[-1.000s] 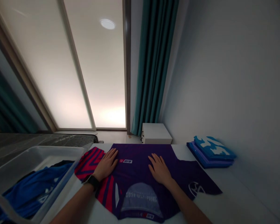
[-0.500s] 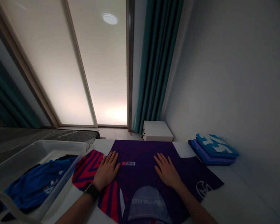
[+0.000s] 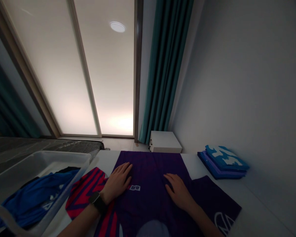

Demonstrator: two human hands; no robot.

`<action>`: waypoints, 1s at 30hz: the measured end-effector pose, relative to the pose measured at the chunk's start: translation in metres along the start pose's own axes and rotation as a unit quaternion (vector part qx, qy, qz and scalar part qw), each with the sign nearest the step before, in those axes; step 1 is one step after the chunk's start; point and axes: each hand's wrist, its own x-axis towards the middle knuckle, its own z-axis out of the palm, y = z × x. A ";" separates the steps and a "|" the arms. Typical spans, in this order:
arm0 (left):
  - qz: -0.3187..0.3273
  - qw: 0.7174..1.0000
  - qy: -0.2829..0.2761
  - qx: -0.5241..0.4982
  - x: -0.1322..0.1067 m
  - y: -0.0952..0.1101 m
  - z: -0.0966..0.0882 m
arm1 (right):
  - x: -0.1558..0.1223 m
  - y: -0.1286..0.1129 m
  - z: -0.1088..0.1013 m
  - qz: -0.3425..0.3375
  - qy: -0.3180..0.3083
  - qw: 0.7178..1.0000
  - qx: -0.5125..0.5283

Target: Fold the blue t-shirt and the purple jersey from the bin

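The purple jersey (image 3: 148,172) lies spread out directly beneath both hands on a white table (image 3: 196,163), and through the head camera I have most of it in sight, its near end cut off by the lower edge of my view. My left hand (image 3: 118,181) rests palm down on the cloth, fingers stretched forward, thumb held away from them; a dark watch (image 3: 98,201) sits on that wrist. My right hand (image 3: 178,191) is also palm down on the fabric, fingers reaching forward and slightly bent, thumb a little apart — I can't tell whether either set of fingertips has any cloth pinched. Between the hands, close to the left thumb, I see a small white logo (image 3: 135,188). The red-striped sleeve (image 3: 85,187) lies to the left of the left hand, and the plain dark sleeve (image 3: 210,194) extends to the right of the right hand. Further left of the left hand stands a translucent bin (image 3: 86,157) with blue clothing (image 3: 38,197) inside. Out to the right of the right hand — and a bit farther forward — I have a folded stack (image 3: 223,163) in blues and purple. Ahead of both hands, beyond the table, is a white cabinet (image 3: 164,141).
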 end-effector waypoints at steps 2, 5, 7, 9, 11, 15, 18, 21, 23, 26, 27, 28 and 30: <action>-0.018 1.000 -0.005 0.003 0.006 -0.002 0.012 | 0.008 0.010 0.001 0.016 0.029 0.999 -0.023; -0.038 0.999 -0.025 0.013 0.007 -0.004 0.026 | 0.016 0.018 0.009 0.058 0.023 0.996 -0.059; -0.035 0.999 -0.031 0.020 0.005 -0.005 0.029 | 0.020 0.018 0.015 0.070 0.006 0.995 -0.070; -0.028 0.999 -0.033 0.023 0.003 -0.007 0.029 | 0.023 0.015 0.017 0.068 -0.006 0.995 -0.073; -0.028 0.998 -0.040 0.026 0.001 -0.008 0.026 | 0.025 0.011 0.017 0.066 -0.012 0.995 -0.074; -0.036 0.997 -0.056 0.036 -0.005 -0.008 0.019 | 0.023 0.007 0.016 0.067 -0.011 0.995 -0.075; -0.039 0.997 -0.054 0.043 -0.012 -0.005 0.016 | 0.018 0.005 0.016 0.067 -0.012 0.995 -0.074; -0.045 0.995 -0.062 0.057 -0.022 0.000 0.012 | 0.010 0.001 0.017 0.066 -0.013 0.995 -0.071; -0.052 0.994 -0.067 0.069 -0.029 0.005 0.010 | 0.003 -0.003 0.017 0.070 -0.012 0.995 -0.069; -0.071 0.991 -0.063 0.089 -0.040 0.015 0.007 | -0.010 -0.011 0.017 0.086 -0.011 0.994 -0.071; -0.077 0.991 -0.061 0.095 -0.043 0.019 0.005 | -0.015 -0.013 0.017 0.090 -0.011 0.993 -0.072; -0.081 0.990 -0.061 0.099 -0.046 0.023 0.004 | -0.019 -0.015 0.016 0.093 -0.011 0.993 -0.074; -0.085 0.989 -0.066 0.105 -0.050 0.029 -0.001 | -0.027 -0.020 0.016 0.093 -0.014 0.993 -0.076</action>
